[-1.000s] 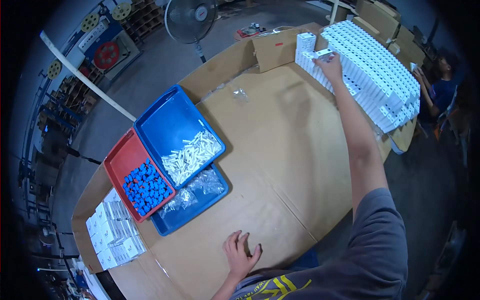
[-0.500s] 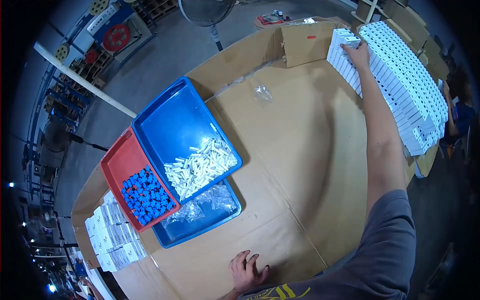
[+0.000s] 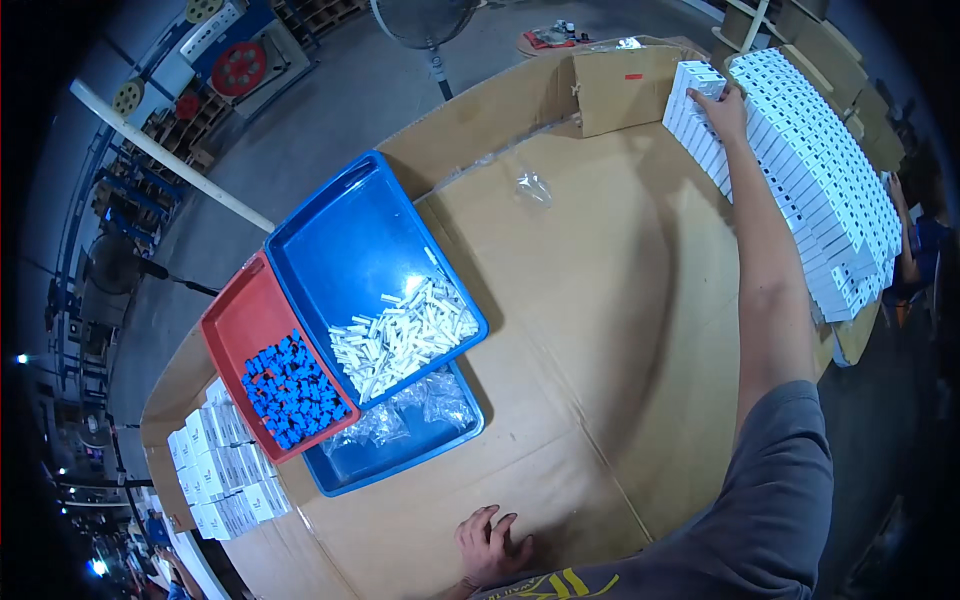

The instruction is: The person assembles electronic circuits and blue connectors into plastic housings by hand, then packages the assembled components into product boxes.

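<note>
My right hand [image 3: 722,112] reaches to the far right, its thumb and fingers closed around a white box [image 3: 706,84] at the far left end of a long stack. Part of its grip is hidden behind the hand. Many more identical white boxes [image 3: 815,150] stand in tight rows beside my right forearm, with small dark marks on their tops. My left hand [image 3: 490,545] rests low near my body over the cardboard surface [image 3: 540,440], fingers loosely bent and apart, holding nothing.
At left, a blue tray [image 3: 335,235] holds white slender pieces [image 3: 405,335]; a red tray [image 3: 232,318] holds small blue parts [image 3: 292,392]. A lower blue tray [image 3: 400,475] contains clear plastic bags [image 3: 440,400]. White cartons [image 3: 225,465] are stacked behind. Raised cardboard [image 3: 470,125] edges the table.
The view has shifted slightly. My right hand stays at the stack's end, where the box tops under it now look more evenly lined up. My left hand has barely moved.
</note>
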Motion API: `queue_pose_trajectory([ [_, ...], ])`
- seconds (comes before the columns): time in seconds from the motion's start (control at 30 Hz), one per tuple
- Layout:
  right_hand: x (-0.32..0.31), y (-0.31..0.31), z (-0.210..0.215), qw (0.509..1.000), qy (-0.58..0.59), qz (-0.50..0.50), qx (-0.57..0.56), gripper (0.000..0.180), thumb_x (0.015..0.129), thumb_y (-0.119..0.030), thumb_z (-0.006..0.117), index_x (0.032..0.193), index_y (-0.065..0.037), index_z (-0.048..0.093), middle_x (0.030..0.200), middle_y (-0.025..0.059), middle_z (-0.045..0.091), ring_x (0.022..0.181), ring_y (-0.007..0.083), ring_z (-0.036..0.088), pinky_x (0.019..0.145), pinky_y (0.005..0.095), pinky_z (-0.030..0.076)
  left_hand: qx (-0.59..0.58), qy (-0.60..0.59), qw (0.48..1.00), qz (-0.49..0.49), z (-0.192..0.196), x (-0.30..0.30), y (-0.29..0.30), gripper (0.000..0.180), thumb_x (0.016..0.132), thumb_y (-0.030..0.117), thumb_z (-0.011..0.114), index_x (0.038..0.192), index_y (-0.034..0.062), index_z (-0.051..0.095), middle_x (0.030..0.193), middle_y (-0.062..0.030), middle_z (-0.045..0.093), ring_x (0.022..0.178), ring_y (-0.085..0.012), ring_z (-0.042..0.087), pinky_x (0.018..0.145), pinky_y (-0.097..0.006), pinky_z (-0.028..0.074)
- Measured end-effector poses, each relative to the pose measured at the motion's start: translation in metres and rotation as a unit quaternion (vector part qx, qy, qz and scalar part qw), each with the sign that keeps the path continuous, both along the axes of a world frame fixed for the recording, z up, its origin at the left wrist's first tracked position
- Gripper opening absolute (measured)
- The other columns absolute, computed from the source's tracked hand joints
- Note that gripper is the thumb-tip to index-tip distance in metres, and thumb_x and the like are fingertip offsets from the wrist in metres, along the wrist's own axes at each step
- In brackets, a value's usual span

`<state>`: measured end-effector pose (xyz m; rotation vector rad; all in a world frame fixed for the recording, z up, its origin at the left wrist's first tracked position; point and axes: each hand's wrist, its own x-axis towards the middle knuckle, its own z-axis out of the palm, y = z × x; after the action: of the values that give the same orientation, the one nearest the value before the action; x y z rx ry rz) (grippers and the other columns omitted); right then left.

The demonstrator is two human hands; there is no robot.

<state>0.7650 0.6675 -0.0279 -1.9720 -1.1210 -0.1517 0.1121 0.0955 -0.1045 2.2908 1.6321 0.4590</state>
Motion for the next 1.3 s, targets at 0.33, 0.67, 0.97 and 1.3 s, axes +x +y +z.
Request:
queue_pose_trajectory([
  [0.33, -0.029, -0.018, 0.005, 0.997, 0.054, 0.047, 0.013, 0.099, 0.07, -0.06, 0.092, 0.131, 0.01, 0.057, 0.129, 0.0238, 0.07, 0.118, 0.0331, 0.069, 0.102, 0.0402, 0.053, 0.002, -0.001, 1.0, 0.001, -0.004, -0.002, -0.004, 0.059, 0.071, 0.038, 0.086, 0.122, 0.0156, 0.067, 0.135, -0.0129, 0.057, 0.124, -0.0343, 0.058, 0.102, -0.052, 0.041],
  [0.67, -0.02, -0.029, -0.006, 0.999, 0.009, 0.003, 0.033, 0.084, 0.074, -0.04, 0.093, 0.132, 0.008, 0.055, 0.126, 0.0261, 0.07, 0.116, 0.0359, 0.07, 0.101, 0.0413, 0.053, 0.012, -0.022, 1.0, 0.001, -0.001, 0.0, -0.001, 0.059, 0.071, 0.037, 0.086, 0.123, 0.0153, 0.067, 0.136, -0.0135, 0.057, 0.125, -0.0342, 0.057, 0.103, -0.053, 0.04],
  [0.97, -0.103, -0.204, -0.06, 0.967, -0.068, 0.237, -0.066, 0.028, 0.098, -0.005, 0.066, 0.125, 0.0, 0.065, 0.12, 0.0163, 0.07, 0.111, 0.0297, 0.069, 0.097, 0.0401, 0.054, -0.005, -0.077, 0.995, 0.061, 0.014, -0.002, -0.006, 0.057, 0.084, 0.042, 0.079, 0.13, 0.0133, 0.062, 0.14, -0.014, 0.054, 0.133, -0.0342, 0.052, 0.107, -0.052, 0.039],
  [1.3, -0.337, -0.491, -0.07, 0.932, 0.06, 0.354, -0.041, 0.017, 0.094, 0.001, 0.063, 0.11, 0.003, 0.07, 0.116, 0.018, 0.071, 0.113, 0.0314, 0.067, 0.103, 0.0408, 0.051, 0.05, -0.129, 0.99, 0.021, 0.015, -0.013, -0.025, 0.055, 0.091, 0.043, 0.073, 0.131, 0.007, 0.058, 0.141, -0.0159, 0.053, 0.139, -0.0323, 0.047, 0.113, -0.051, 0.037],
])
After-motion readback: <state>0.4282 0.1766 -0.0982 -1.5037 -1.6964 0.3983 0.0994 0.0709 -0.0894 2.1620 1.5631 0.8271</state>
